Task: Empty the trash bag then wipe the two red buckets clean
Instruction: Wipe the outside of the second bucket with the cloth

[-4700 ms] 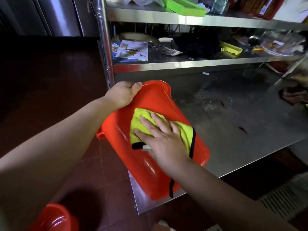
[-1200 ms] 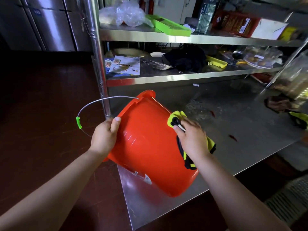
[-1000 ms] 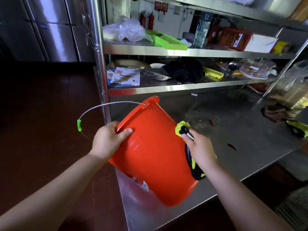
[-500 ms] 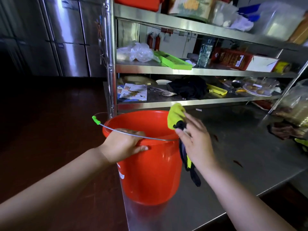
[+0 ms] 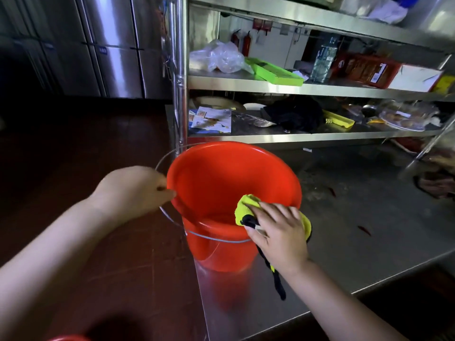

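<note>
A red bucket (image 5: 221, 183) stands upright at the near left corner of a steel table (image 5: 369, 232), its wire handle hanging down around the rim. My left hand (image 5: 133, 190) grips the bucket's left rim. My right hand (image 5: 280, 235) presses a yellow cloth (image 5: 245, 207) with black trim over the front right rim, part of the cloth inside the bucket. A sliver of a second red bucket (image 5: 67, 338) shows at the bottom left edge, on the floor.
Steel shelves (image 5: 307, 88) rise behind the table, loaded with a clear plastic bag (image 5: 216, 56), a green tray (image 5: 275, 71), a water bottle (image 5: 323, 60), papers and black fabric. Steel cabinets (image 5: 110, 45) stand at the back left. Dark red floor lies to the left.
The bucket went from tilted on its side to upright on the table. My right hand moved the cloth from the outer wall to the front rim. My left hand shifted to the left rim.
</note>
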